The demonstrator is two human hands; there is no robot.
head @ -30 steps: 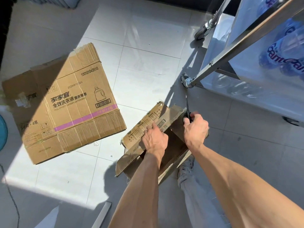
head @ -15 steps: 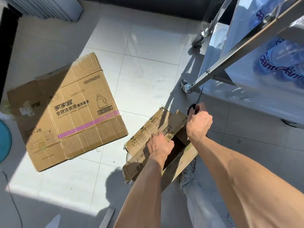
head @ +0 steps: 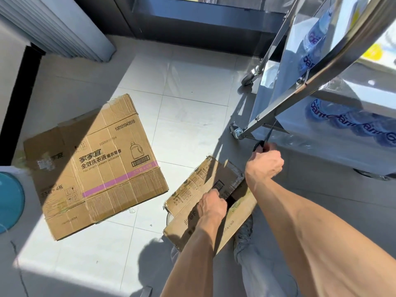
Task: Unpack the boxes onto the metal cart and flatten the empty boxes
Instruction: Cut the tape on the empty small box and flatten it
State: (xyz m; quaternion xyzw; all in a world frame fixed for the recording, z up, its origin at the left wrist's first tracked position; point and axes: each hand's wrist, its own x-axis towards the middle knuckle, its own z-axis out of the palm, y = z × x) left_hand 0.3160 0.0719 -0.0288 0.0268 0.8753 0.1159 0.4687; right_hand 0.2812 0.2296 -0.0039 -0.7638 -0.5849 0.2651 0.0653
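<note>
Head view: 2 hands on a small carton beside the cart

Head camera looks down on 2 bare forearms reaching over a pale trouser leg and a grey shoe [head: 243,233]. Left hand [head: 211,205] curls its fingers round the edge of a flap of the small cardboard box [head: 192,219], which stands on the floor tiles [head: 188,116] right at the person's feet, its flaps raised and a dark gap showing between them. Right hand [head: 264,165] is closed tight round the black handles of a pair of scissors [head: 264,139], the thin blades pointing up and away toward the cart leg; this hand sits just above the far corner of the small box.

Further left, well apart from it, a larger flattened box [head: 100,166] printed with a detergent bottle and a pink stripe lies on the sunlit tiles. A teal round object [head: 9,200] shows at the left edge.

To the right stands the metal cart [head: 300,97] on castors, with shrink-wrapped water bottles [head: 351,123] on its lower shelf
</note>
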